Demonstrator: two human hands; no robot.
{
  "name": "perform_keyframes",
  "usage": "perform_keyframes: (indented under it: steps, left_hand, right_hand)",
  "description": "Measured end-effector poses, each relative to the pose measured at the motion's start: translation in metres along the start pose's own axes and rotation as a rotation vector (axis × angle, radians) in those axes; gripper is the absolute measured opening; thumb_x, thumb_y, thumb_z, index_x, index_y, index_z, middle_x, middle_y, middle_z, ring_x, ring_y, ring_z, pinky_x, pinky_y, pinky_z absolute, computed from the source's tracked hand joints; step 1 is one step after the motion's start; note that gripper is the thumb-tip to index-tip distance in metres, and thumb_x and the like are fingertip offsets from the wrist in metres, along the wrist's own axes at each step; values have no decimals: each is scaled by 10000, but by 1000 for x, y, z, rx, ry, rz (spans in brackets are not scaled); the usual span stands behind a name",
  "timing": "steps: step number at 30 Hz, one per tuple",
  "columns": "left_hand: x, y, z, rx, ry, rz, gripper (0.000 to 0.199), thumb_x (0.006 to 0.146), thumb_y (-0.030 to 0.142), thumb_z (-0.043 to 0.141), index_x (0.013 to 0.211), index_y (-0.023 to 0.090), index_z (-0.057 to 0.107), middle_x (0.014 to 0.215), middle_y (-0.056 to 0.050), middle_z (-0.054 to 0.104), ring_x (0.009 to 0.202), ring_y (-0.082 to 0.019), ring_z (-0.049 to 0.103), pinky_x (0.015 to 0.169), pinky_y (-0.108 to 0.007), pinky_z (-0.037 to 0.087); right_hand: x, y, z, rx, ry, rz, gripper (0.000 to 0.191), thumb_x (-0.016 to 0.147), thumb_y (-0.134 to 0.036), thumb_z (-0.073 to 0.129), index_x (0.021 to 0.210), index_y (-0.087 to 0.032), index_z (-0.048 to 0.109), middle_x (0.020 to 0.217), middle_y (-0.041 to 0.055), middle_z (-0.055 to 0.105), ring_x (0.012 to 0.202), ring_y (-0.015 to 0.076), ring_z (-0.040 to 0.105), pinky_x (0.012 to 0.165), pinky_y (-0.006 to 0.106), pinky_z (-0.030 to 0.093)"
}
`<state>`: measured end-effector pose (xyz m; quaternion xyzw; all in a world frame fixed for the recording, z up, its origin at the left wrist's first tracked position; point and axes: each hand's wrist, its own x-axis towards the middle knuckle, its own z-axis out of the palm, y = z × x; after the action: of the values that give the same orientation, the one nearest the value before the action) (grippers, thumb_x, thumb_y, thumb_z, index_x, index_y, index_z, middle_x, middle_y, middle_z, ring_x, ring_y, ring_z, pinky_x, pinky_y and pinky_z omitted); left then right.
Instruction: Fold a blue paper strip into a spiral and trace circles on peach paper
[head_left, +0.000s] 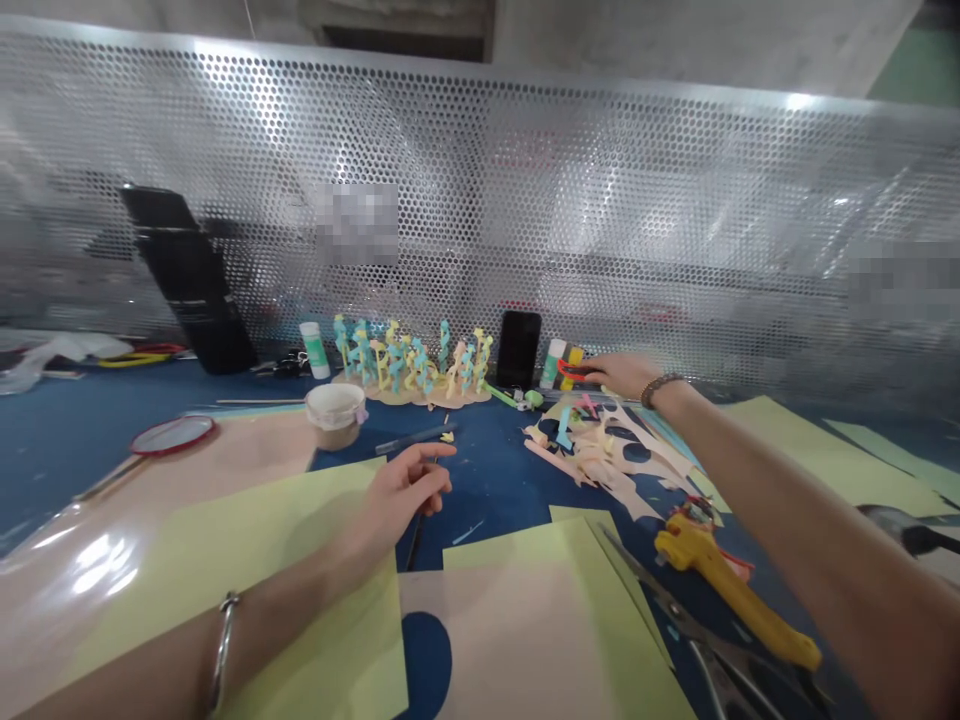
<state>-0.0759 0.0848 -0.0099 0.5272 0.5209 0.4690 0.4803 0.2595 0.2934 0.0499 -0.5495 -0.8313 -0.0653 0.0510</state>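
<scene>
My left hand (409, 490) hangs with curled fingers over the dark blue mat (487, 480), above a sheet of pale green paper (247, 560). A thin dark tool (415, 540) runs below those fingers, and I cannot tell whether they grip it. Far ahead, my right hand (619, 375) has its fingertips on a red plastic piece (572, 369), next to a glue stick (553, 363). Cut pink paper scraps (607, 450) lie under that forearm. Several small blue and yellow paper figures (412, 360) stand on a cardboard base (409, 395).
A perforated metal screen (480, 200) rises behind the mat. A phone (518, 349), a paper cup (334, 415), a second glue stick (315, 350) and a tall black case (187, 280) stand along it. A yellow tool (724, 580) and scissors (697, 630) lie at front right.
</scene>
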Motion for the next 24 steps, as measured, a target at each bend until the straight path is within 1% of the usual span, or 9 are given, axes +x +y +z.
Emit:
perform_keyframes:
  steps: [5, 11, 13, 15, 17, 20, 22, 24]
  left_hand:
    - [0, 0, 0, -18, 2, 4, 319, 754, 298, 570, 1055, 193, 571, 707, 17, 562, 547, -91, 489, 510, -216, 367]
    - [2, -2, -1, -21, -1, -1, 311, 760, 303, 562, 1053, 199, 570, 703, 21, 563, 548, -91, 494, 511, -216, 369]
    - [1, -1, -1, -20, -10, -3, 307, 761, 295, 562, 1054, 203, 568, 706, 24, 565, 552, -89, 494, 518, -214, 371]
    - [0, 1, 0, -16, 1, -4, 307, 754, 286, 565, 1050, 204, 569, 702, 27, 562, 552, -89, 492, 519, -214, 370]
    - [-1, 2, 1, -12, 13, -6, 310, 746, 289, 566, 1044, 203, 572, 700, 26, 562, 547, -92, 490, 514, -218, 367]
    - [-1, 2, 2, -7, 19, -11, 320, 740, 309, 574, 1040, 200, 577, 700, 20, 561, 543, -98, 491, 508, -223, 367]
    - [0, 0, 1, -9, 15, -10, 324, 739, 317, 581, 1044, 207, 579, 702, 21, 563, 548, -99, 494, 511, -222, 371]
    - [1, -1, 0, -12, 7, -8, 323, 740, 315, 585, 1047, 216, 579, 700, 24, 568, 551, -99, 496, 514, -222, 375]
  right_hand:
    - [7, 11, 7, -93, -109, 39, 365, 812, -363, 530, 1160, -332, 636, 1068, 58, 689, 946, 308, 614, 779, 409, 456]
    - [3, 18, 18, -135, -175, 86, 349, 816, -369, 546, 1147, -319, 644, 1090, 86, 679, 984, 330, 611, 779, 445, 450]
    - [3, 17, 19, -136, -184, 84, 357, 829, -392, 550, 1161, -290, 633, 1103, 94, 670, 1000, 316, 608, 807, 466, 444]
    - [4, 17, 20, -137, -191, 80, 381, 855, -418, 533, 1184, -240, 606, 1117, 104, 655, 1007, 280, 603, 835, 472, 446]
    - [5, 17, 21, -140, -198, 78, 388, 878, -427, 514, 1185, -199, 583, 1119, 104, 638, 998, 237, 600, 855, 457, 453]
    - [6, 18, 23, -145, -200, 82, 363, 892, -418, 506, 1155, -178, 574, 1099, 88, 626, 970, 203, 601, 861, 432, 465]
    - [5, 18, 22, -136, -189, 77, 351, 888, -412, 511, 1140, -180, 587, 1080, 90, 637, 956, 210, 609, 844, 435, 473]
    - [3, 15, 18, -113, -156, 64, 352, 882, -405, 504, 1140, -190, 610, 1080, 113, 652, 963, 257, 613, 814, 454, 479]
